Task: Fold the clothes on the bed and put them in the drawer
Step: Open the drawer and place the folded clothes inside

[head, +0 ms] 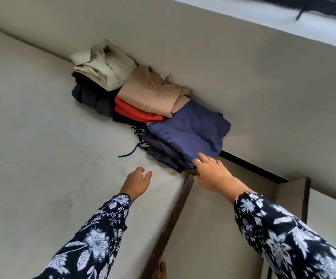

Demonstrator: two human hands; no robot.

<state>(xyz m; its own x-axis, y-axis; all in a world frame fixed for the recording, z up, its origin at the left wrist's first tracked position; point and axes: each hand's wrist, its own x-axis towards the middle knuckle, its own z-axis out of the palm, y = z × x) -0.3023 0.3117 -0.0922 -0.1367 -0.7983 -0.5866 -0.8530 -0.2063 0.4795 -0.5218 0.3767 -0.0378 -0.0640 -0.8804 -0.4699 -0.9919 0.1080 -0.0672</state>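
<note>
Overhead, folded clothes sit on the grey bed (pixel 32 127); the right hand (pixel 211 172) touches the navy garment (pixel 189 129), the left hand (pixel 138 181) hovers loosely open.

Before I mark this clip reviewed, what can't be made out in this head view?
- Right hand: fingertips blurred at the navy folded garment, so a grip is unclear.
- Drawer: near part cut off by the bottom edge and covered by the right sleeve.
- Patterned cloth: mostly buried under the piles.

soft even daylight, faint shadows, tilted wide-angle view, slight blur.
</note>
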